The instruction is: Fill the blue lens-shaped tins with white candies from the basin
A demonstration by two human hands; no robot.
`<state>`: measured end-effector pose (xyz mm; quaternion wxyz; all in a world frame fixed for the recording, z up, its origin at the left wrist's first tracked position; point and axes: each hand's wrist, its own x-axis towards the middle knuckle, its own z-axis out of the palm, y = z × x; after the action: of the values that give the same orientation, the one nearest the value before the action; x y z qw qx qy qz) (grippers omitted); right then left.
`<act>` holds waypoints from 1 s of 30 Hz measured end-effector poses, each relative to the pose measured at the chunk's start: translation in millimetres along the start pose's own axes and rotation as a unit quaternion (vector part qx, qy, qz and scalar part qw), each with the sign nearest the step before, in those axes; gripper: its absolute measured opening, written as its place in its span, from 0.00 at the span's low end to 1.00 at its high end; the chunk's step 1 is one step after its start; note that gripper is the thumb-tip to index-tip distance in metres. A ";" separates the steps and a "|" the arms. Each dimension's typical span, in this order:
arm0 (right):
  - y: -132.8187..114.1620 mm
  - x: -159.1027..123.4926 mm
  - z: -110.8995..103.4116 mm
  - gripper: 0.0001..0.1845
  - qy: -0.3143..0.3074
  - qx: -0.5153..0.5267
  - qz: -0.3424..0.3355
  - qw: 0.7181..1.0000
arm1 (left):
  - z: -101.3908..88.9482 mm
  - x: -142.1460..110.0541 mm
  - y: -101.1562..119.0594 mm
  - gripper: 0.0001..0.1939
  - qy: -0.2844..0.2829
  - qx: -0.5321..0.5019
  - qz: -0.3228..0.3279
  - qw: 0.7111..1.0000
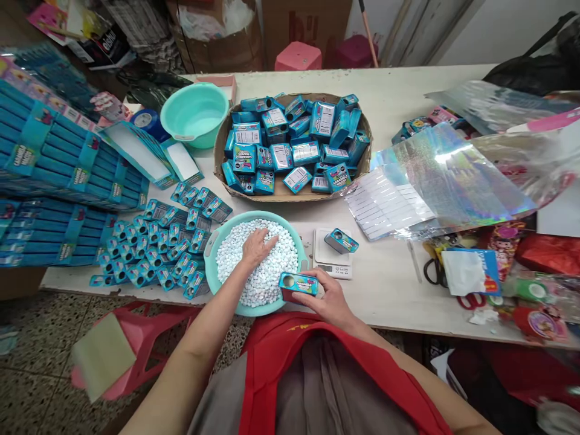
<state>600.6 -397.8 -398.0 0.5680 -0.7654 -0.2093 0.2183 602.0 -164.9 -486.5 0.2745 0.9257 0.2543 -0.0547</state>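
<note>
Head camera: the left hand [258, 249] lies half-open, fingers spread, among white candies [254, 296]; whether it grips any, I can't tell. The right hand [333, 297] pinches a Caramelo Macizo box [298, 284] over the near-right rim of the turquoise basin [209, 267], probably so spills land inside. Right of it, a digital scale [322, 249] bears another box [342, 240], seemingly kept within easy reach.

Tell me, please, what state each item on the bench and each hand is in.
Left hand: fingers spread in white pieces
Right hand: gripping a blue box
Near basin: well filled
Far basin: upright, uncovered
Cardboard tray: heaped with boxes
Scale: loaded with one box, reading illegible
Boxes at left: grouped, many showing round openings
</note>
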 end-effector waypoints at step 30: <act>-26.6 59.8 57.3 0.13 -0.052 -0.252 -0.181 0.949 | -83.8 -54.9 54.2 0.17 0.216 -0.711 -0.145 0.653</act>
<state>614.8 -312.1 -393.0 0.3748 -0.8203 -0.4222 0.0914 578.5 -183.2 -376.6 0.7748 0.3842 0.3984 0.3054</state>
